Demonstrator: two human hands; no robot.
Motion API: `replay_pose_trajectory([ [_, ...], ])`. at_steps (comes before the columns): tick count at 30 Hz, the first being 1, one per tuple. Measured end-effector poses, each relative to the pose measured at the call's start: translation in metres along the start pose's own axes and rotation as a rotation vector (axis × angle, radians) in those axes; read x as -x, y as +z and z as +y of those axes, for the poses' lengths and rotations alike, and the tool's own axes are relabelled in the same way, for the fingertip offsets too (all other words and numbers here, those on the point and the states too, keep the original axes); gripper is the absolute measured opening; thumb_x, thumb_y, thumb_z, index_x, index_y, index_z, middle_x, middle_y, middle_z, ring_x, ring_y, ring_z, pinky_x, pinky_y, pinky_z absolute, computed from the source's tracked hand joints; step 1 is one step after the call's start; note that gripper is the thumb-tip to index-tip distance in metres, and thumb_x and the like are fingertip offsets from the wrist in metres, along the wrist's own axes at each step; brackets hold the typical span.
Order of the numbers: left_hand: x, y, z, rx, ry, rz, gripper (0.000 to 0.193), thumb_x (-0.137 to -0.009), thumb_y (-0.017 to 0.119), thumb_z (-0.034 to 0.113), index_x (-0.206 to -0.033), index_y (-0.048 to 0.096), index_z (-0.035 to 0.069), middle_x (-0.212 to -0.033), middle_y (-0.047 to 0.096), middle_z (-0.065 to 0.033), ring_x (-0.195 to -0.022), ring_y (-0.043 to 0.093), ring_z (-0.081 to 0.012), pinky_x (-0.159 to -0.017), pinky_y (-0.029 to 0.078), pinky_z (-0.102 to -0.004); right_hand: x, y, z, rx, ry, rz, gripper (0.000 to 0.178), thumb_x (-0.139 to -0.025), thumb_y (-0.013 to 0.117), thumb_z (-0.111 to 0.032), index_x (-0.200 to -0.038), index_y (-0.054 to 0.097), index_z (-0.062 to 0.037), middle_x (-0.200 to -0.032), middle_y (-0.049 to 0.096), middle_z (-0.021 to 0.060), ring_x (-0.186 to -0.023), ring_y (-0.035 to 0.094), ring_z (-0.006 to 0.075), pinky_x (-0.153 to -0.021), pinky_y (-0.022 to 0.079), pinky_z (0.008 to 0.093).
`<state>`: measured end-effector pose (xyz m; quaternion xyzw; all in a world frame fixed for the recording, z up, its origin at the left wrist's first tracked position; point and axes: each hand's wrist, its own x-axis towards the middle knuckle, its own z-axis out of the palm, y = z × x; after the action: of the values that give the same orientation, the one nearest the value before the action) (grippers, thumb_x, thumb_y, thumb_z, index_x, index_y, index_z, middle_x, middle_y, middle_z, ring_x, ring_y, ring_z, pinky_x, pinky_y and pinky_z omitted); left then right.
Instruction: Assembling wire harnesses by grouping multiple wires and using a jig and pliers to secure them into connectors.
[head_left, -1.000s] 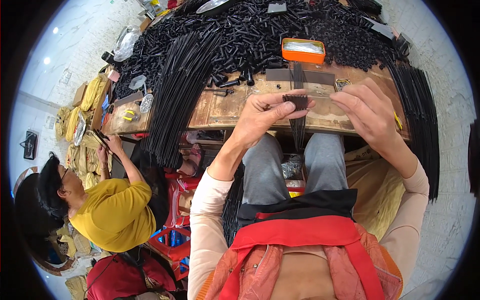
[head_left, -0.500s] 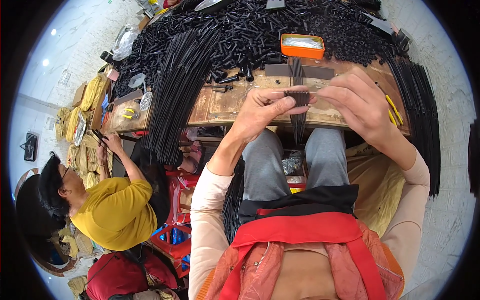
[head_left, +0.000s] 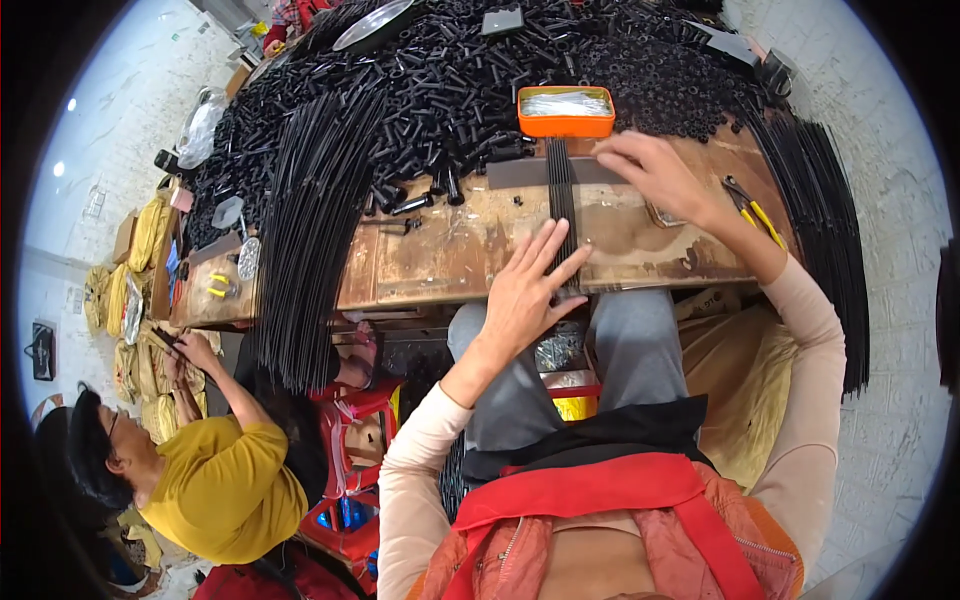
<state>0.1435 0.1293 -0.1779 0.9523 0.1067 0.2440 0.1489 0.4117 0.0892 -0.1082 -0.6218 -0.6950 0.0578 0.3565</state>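
Observation:
A narrow row of thin black rods (head_left: 561,190) lies side by side across the table edge, over a flat grey strip (head_left: 515,173). My left hand (head_left: 530,285) rests flat on the near part of these rods, fingers spread and thumb out to the side. Just right of the rods, my right hand (head_left: 660,178) hovers close to the near side of an orange box (head_left: 566,126) holding thin white sticks (head_left: 566,104). Its fingers stretch leftward, loosely bent, and nothing shows in them; the thumb is mostly hidden.
Black tube-like parts (head_left: 440,120) heap across the back of the table. Large bundles of long black rods hang over the edge at left (head_left: 310,240) and right (head_left: 830,220). Yellow-handled pliers (head_left: 755,212) lie at right. A person in yellow (head_left: 230,490) works at left.
My left hand has gone from gripping the rods in the air to lying flat on them at the table. My right hand has moved away toward the orange box. The view has shifted.

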Motion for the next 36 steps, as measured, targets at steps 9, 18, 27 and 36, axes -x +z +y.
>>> replay_pose_trajectory([
  [9, -0.023, -0.014, -0.007, -0.132, 0.007, -0.245, 0.101, -0.057, 0.074, 0.007, -0.149, 0.038, 0.025, -0.159, 0.024, -0.0133, -0.147, 0.023, -0.0311, -0.119, 0.023, -0.0468, -0.113, 0.02, 0.083, 0.338, -0.031, -0.005, 0.021, -0.085, 0.063, -0.02, -0.09, 0.068, 0.0001, -0.088, 0.068, 0.0191, -0.083, 0.066, 0.0368, -0.074, 0.052, 0.0448],
  [18, -0.03, -0.005, -0.024, -0.148, 0.088, -0.226, 0.093, -0.065, 0.066, 0.0, -0.15, 0.036, 0.024, -0.16, 0.021, -0.0163, -0.148, 0.019, -0.0344, -0.119, 0.019, -0.0508, -0.137, 0.035, 0.089, 0.547, 0.09, -0.157, 0.015, -0.08, 0.061, -0.013, -0.086, 0.069, -0.0015, -0.084, 0.069, 0.0201, -0.082, 0.067, 0.0375, -0.073, 0.053, 0.0461],
  [27, -0.034, -0.022, -0.014, -0.094, 0.056, -0.306, 0.101, -0.061, 0.081, 0.017, -0.15, 0.035, 0.028, -0.16, 0.019, -0.0171, -0.148, 0.018, -0.0353, -0.119, 0.019, -0.051, -0.125, 0.041, 0.094, 0.561, -0.002, -0.094, 0.018, -0.083, 0.063, -0.017, -0.092, 0.069, -0.0017, -0.088, 0.069, 0.0207, -0.085, 0.066, 0.039, -0.076, 0.052, 0.0464],
  [36, -0.031, -0.018, -0.012, 0.003, 0.059, -0.203, 0.092, -0.061, 0.087, 0.034, -0.143, 0.045, 0.025, -0.159, 0.021, -0.017, -0.147, 0.02, -0.0349, -0.119, 0.021, -0.0508, -0.127, 0.014, 0.077, 0.263, 0.014, -0.031, 0.017, -0.082, 0.059, -0.011, -0.092, 0.072, -0.0047, -0.085, 0.069, 0.0171, -0.079, 0.068, 0.0348, -0.071, 0.054, 0.0423],
])
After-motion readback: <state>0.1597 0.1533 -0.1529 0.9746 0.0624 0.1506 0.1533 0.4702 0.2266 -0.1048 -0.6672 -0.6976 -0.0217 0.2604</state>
